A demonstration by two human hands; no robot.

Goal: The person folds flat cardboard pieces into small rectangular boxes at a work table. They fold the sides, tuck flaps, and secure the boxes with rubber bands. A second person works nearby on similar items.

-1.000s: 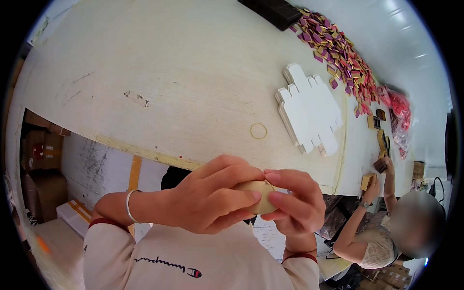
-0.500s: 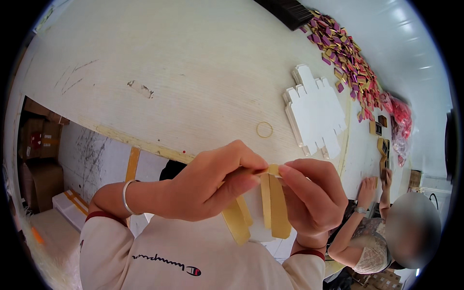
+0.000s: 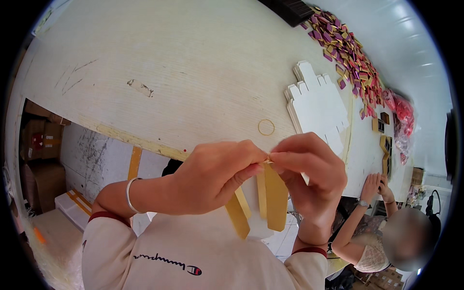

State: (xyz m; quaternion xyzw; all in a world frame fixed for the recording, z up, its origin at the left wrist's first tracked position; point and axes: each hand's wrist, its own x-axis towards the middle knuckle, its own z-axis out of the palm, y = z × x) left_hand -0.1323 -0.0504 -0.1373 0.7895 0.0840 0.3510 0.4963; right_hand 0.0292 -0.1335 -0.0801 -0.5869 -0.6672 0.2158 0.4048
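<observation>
Close to my chest I hold a gold cardboard box blank [image 3: 276, 203] with long flaps hanging down. My left hand [image 3: 217, 176] pinches its upper edge between thumb and fingers. My right hand [image 3: 311, 174] grips the same edge, its fingertips meeting the left ones. The fold under the fingertips is mostly hidden. Just beyond my right hand lies a stack of white die-cut box blanks [image 3: 319, 108] on the table. A thin yellow rubber band [image 3: 266, 127] rests flat to the left of that stack.
A heap of small purple, red and gold boxes [image 3: 345, 50] covers the far right, beside a dark tray [image 3: 290, 10]. Red items in clear plastic [image 3: 401, 113] lie beyond. A co-worker's hands [image 3: 374, 186] are at the right edge. The table edge [image 3: 140, 141] runs in front of me.
My right hand has moved slightly up and inward, and my fingertips have come together on the gold cardboard's edge. The co-worker's hands have come together.
</observation>
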